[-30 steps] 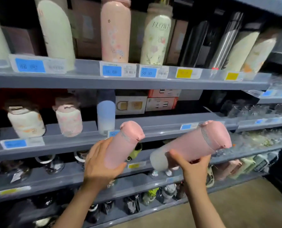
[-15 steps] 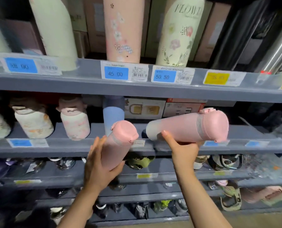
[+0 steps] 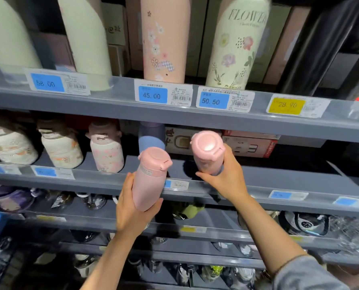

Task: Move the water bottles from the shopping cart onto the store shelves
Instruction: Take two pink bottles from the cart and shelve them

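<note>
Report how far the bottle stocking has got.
Done: cannot tell; no pink bottle like these stands on the shelves in view. In hand: the right hand holds one pink bottle upright over the middle shelf, about to set it down. The left hand holds the second pink bottle before the shelf edge. Left: shelve both; the cart is out of view.

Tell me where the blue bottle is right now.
In the head view the blue bottle stands on the middle shelf, just left of centre, behind the two held pink bottles, with the floral bottle to its left and boxes to its right.
</note>
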A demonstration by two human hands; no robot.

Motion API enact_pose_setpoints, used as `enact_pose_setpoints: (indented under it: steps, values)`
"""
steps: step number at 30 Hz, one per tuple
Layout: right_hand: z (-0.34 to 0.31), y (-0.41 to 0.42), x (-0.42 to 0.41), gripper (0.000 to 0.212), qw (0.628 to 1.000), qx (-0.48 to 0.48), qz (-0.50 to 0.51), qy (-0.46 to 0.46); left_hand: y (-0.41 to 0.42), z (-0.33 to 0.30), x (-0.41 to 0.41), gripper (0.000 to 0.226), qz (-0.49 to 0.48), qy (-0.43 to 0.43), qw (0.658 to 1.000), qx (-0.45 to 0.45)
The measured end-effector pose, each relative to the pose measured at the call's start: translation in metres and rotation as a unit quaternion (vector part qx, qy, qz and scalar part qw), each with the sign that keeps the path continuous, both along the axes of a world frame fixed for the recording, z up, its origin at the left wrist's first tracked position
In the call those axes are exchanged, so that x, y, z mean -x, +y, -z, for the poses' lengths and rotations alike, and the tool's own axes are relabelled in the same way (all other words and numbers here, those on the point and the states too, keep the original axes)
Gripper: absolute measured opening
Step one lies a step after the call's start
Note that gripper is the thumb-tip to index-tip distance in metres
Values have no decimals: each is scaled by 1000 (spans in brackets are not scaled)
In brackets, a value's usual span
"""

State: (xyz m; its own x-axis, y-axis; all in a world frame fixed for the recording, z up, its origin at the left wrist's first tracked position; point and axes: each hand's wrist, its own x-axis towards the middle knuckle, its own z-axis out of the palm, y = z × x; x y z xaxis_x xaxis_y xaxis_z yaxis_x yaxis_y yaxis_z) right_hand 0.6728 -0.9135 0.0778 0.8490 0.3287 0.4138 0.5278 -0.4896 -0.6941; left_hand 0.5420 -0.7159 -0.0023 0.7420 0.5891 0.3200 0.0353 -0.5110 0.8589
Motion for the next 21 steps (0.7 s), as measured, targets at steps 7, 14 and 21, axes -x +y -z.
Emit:
enact_pose_setpoints:
  steps: [7, 14, 21]
  values:
    - [-3, 15, -11, 73, 998, 49, 34, 0, -2, 3, 0, 97, -3, -23, 999, 25]
    - [-4, 29, -10, 76, 986, 26, 154, 57, -7, -7, 6, 85, 7, -66, 997, 45]
    - [4, 42, -8, 85, 974, -7, 221, 44, -13, -6, 15, 91, -15, -69, 995, 66]
